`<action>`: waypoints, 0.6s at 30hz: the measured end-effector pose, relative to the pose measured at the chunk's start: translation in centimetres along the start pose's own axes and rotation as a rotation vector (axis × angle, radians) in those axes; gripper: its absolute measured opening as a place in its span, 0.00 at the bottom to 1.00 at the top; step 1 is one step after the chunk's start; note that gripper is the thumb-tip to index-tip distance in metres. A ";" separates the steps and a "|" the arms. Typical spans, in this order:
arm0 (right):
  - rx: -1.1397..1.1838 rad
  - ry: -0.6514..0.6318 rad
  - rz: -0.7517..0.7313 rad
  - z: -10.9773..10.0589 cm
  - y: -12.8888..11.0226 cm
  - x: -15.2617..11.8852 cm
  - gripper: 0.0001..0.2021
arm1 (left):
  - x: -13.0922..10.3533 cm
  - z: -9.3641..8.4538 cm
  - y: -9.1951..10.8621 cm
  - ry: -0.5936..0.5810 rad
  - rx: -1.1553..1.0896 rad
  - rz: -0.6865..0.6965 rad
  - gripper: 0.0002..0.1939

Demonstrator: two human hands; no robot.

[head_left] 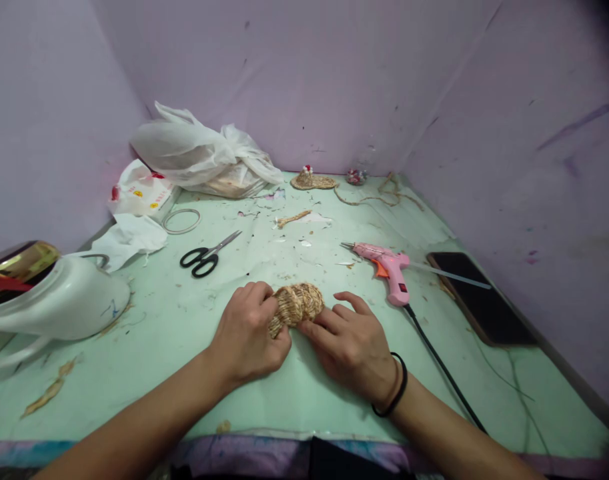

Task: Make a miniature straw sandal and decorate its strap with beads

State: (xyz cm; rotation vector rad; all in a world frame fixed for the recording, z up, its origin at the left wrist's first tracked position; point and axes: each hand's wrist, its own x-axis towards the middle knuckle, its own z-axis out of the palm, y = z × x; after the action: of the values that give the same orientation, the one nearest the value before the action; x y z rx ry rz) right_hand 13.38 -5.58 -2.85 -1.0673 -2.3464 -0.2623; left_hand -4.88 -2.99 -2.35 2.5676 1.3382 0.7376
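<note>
In the head view, the rope piece (299, 305) is near the middle of the bench's (159, 373) front edge, between the two hands. It is small, fat and bumpy. It is made of thin tan and brown rope, set in rows side by side. A thicker band goes over the top, and the right end is round.

The left hand (251, 327) pinches the left end between thumb and fingers, and hides part of it. The right hand (351, 340) touches the right end with bent fingers, and one finger sticks up. I cannot tell if it pinches too.

Black scissors (211, 252) lie open a bit, past the left hand. A pink glue gun (384, 260) lies toward the right edge. A small rope slipper (314, 181) with red and white beads (307, 169) sits at the back edge.
</note>
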 end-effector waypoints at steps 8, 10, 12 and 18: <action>0.205 0.150 0.218 -0.5 -0.2 -0.6 0.04 | 0.0 -0.5 0.2 -0.044 -0.016 -0.046 0.05; 0.310 0.187 0.390 -0.5 -0.2 -0.5 0.07 | -0.2 -0.8 0.5 -0.060 -0.054 -0.085 0.07; 0.394 0.112 0.481 -0.3 -0.2 -0.3 0.16 | -0.3 -1.1 1.0 -0.077 -0.124 -0.124 0.06; 0.582 0.040 0.518 0.4 0.8 1.3 0.15 | 0.0 -2.5 1.1 -0.125 -0.282 -0.226 0.10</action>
State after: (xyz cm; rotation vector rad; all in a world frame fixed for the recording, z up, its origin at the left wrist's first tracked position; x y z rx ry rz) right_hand 13.07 -4.04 -2.49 -1.2807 -1.8379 0.5498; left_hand -5.30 -3.86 0.18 2.1650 1.3481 0.6594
